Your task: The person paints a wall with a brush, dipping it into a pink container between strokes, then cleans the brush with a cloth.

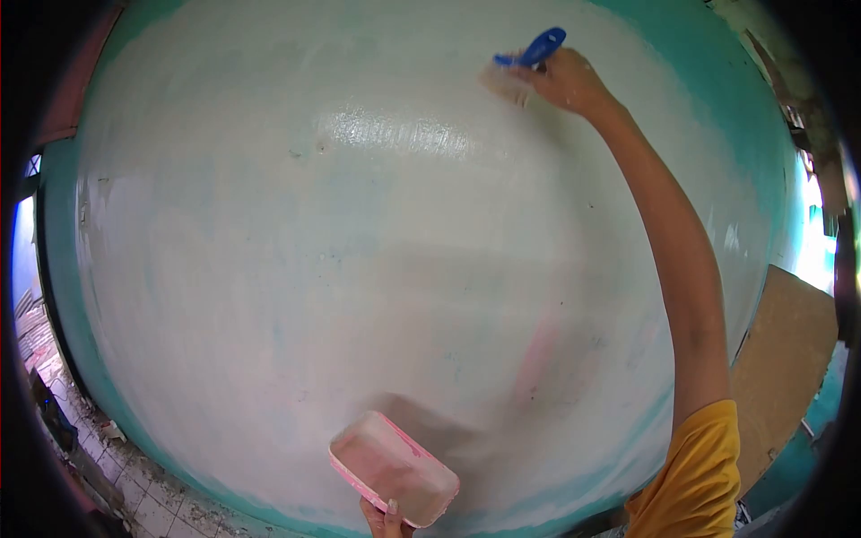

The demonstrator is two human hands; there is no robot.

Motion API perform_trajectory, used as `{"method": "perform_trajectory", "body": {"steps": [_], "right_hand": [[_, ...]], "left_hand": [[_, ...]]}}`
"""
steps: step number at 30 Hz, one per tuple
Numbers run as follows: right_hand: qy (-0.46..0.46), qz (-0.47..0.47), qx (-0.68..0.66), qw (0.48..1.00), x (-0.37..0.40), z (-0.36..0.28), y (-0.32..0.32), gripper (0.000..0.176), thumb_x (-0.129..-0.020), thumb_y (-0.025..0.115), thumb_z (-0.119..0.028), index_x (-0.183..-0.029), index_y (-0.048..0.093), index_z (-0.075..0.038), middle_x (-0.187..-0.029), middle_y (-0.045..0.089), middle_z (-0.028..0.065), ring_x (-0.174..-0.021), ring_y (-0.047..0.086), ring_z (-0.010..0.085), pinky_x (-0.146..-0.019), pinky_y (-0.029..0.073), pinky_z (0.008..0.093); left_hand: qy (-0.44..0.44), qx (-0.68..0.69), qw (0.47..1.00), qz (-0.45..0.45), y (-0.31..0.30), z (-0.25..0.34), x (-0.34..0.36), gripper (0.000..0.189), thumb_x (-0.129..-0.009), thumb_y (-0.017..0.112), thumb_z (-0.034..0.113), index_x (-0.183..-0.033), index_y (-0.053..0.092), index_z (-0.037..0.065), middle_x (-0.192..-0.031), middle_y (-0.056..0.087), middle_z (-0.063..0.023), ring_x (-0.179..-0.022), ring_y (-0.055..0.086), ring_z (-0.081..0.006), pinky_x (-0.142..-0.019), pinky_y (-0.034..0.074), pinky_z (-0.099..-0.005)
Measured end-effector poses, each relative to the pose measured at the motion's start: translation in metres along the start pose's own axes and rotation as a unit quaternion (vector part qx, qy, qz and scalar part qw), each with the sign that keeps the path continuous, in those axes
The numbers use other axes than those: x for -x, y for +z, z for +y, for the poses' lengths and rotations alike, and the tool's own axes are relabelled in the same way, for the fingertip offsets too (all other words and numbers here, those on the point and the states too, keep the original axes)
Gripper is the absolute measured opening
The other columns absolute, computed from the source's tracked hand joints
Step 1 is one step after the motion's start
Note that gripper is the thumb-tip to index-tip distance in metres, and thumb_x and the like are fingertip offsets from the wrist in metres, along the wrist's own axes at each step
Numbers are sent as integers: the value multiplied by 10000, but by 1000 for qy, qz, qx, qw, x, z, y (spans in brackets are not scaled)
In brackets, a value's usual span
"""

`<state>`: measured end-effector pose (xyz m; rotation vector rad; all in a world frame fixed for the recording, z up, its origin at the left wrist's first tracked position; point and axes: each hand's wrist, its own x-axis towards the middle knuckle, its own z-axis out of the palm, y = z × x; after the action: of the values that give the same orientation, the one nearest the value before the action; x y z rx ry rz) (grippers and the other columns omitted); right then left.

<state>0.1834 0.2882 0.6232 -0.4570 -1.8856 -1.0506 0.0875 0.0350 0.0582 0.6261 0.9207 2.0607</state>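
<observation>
My right hand (pixel 567 81) is raised at the upper right, closed on a paintbrush with a blue handle (pixel 543 47). The brush's pale bristles (pixel 507 85) are blurred and lie at or close to the wall (pixel 359 206), which is coated whitish over teal. At the bottom centre my left hand (pixel 386 520) grips the lower edge of a pink rectangular tray (pixel 395 466). The tray is tilted, its inside smeared with pale pinkish paint. Only the left fingers and thumb show; the rest of that hand is out of view.
Teal edges (pixel 726 72) border the whitish area. A brown board (pixel 789 359) leans at the right. Bright openings show at both sides. At the lower left, debris (pixel 90 475) lies on a tiled floor (pixel 148 511).
</observation>
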Motion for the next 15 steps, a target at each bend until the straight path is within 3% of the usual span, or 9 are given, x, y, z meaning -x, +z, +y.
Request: {"method": "perform_trajectory", "body": {"steps": [5,7,9,11,15], "right_hand": [[61,60,122,989,-10,-14,-9,384,-896,576,-471,-929,707,-113,-860,699,134,-821,663,328,-767,522,424],[-16,48,71,996,19,-32,-7,318,-886,599,-395,-930,698,-96,-840,693,134,-815,656,338,-764,519,438],[-66,-76,88,991,54,-58,-2,245,-870,599,-332,-925,698,-115,-840,684,144,-824,646,340,-774,515,442],[-130,-113,20,985,90,-76,7,242,-857,585,-312,-953,702,-123,-864,684,136,-845,643,325,-800,510,432],[-126,-146,-69,979,96,-76,-3,275,-870,577,-342,-1030,717,-167,-909,686,138,-867,638,325,-827,506,412]], "left_hand": [[-8,-32,999,18,-2,7,-1,593,-948,532,348,-1391,269,53,-1283,418,-129,-1132,475,-267,-828,478,-377],[-10,-40,999,11,-3,7,-2,590,-948,524,355,-1385,273,48,-1284,415,-134,-1131,472,-265,-819,479,-372],[-7,-43,999,14,-4,6,-4,590,-951,520,360,-1383,274,42,-1280,417,-136,-1129,473,-266,-831,474,-371],[-3,-44,999,15,-4,7,-7,591,-953,515,366,-1381,275,36,-1277,420,-137,-1127,474,-267,-842,469,-370],[42,-66,997,-12,-3,7,-12,612,-951,511,384,-1379,275,15,-1295,431,-136,-1147,478,-260,-892,447,-364]]}}
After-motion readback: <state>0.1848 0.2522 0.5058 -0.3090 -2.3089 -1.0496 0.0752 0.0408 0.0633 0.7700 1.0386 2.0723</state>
